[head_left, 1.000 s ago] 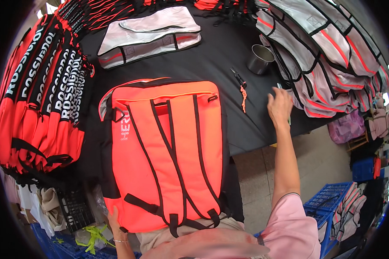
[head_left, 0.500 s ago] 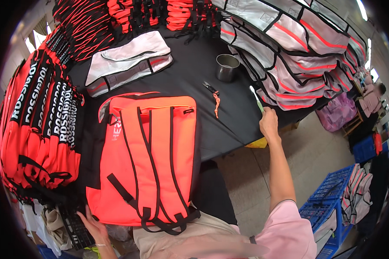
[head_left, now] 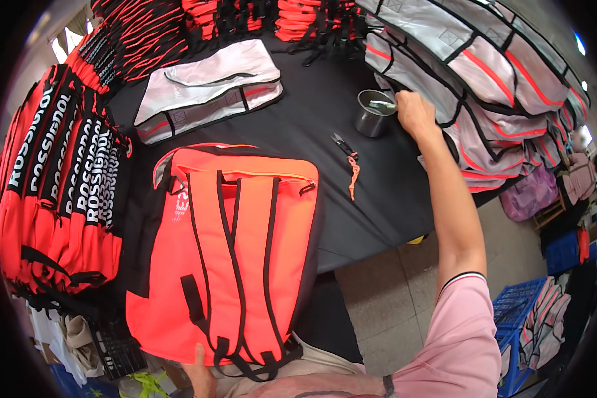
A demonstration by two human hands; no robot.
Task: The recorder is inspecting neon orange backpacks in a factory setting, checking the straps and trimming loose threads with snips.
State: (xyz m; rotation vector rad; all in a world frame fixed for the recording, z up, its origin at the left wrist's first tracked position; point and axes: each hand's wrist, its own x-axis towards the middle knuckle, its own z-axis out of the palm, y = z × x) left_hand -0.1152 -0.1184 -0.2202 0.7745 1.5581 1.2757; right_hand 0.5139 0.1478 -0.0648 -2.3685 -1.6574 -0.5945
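A bright red-orange backpack [head_left: 166, 265] lies on the black-covered table, its shoulder straps facing up and its bottom edge towards me. At that bottom edge my left hand [head_left: 201, 377] grips the fabric, one digit on top and the rest hidden. Out to the right, my right hand [head_left: 416, 114] is closed round a toothbrush [head_left: 383, 104], whose head reaches over the mouth of a metal cup [head_left: 371, 123] and into it. Small thread snips [head_left: 340, 142] with an orange cord [head_left: 353, 178] rest between backpack and cup.
Stacked red and black bag pieces [head_left: 60, 179] stand at left. A silver-grey bag piece [head_left: 209, 89] lies behind the backpack. Piled silver-grey pieces [head_left: 471, 73] crowd the right side. Blue crates [head_left: 511, 308] stand on the floor at right, near a person [head_left: 579, 176].
My right hand has carried the toothbrush forward to the cup, and its head has gone into the mouth. My left hand has come from beside the backpack onto its bottom edge.
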